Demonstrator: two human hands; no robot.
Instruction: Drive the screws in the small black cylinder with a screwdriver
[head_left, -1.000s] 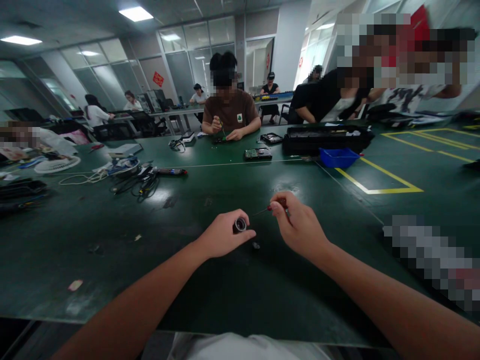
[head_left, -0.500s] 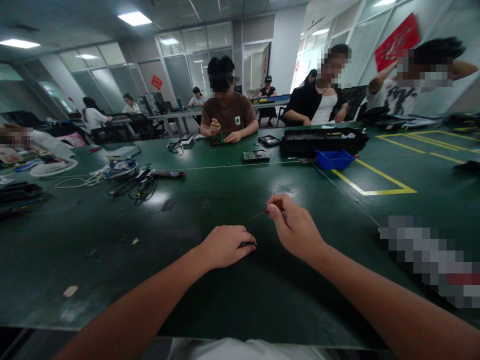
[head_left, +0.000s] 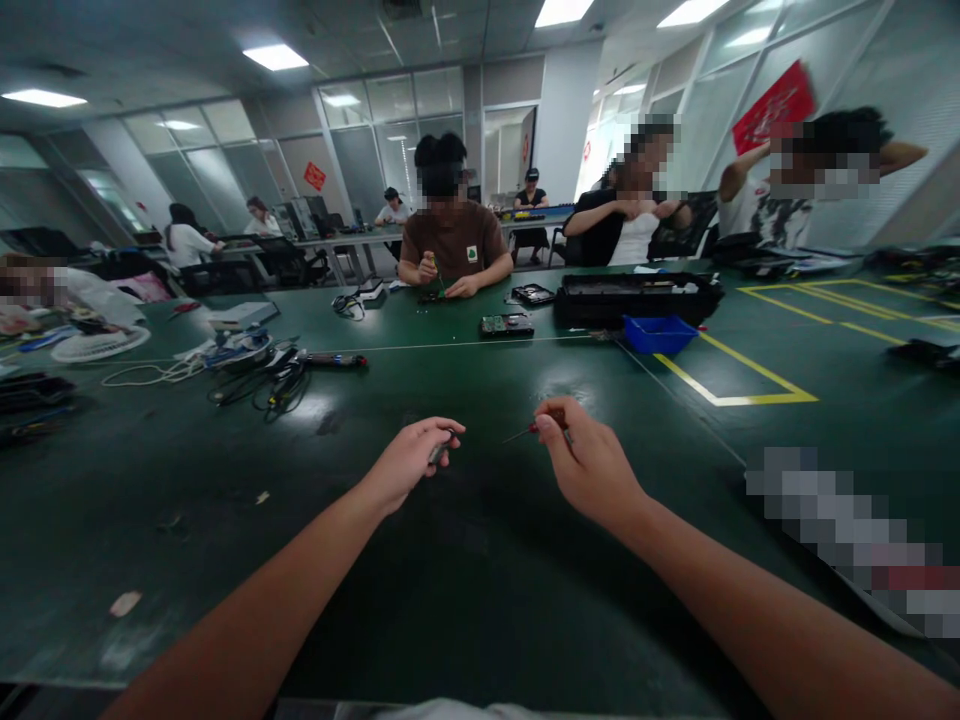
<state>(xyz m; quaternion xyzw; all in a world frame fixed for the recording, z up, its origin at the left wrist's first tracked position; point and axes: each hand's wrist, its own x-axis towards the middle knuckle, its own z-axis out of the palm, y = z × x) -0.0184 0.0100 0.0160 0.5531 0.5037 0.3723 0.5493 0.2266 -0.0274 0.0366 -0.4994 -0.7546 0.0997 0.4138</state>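
Observation:
My left hand [head_left: 409,462] hovers just above the dark green table [head_left: 450,580], fingers curled in a pinch around a small dark part [head_left: 439,452] that barely shows. My right hand [head_left: 589,462] is a little to its right, closed on a thin screwdriver [head_left: 529,431] with a red collar. The bare tip of the screwdriver points left toward my left hand. A short gap separates the tip from the pinched part.
A tangle of cables and tools [head_left: 262,368] lies at the left middle. A blue bin [head_left: 658,333] and a long black case [head_left: 634,296] stand at the back right beside yellow floor-style tape lines [head_left: 739,385]. A person in a brown shirt [head_left: 452,240] works opposite; others sit behind.
My left hand went down to the table with the small ring-shaped part, then lifted and moved forward pinching a small part. My right hand kept the screwdriver almost still.

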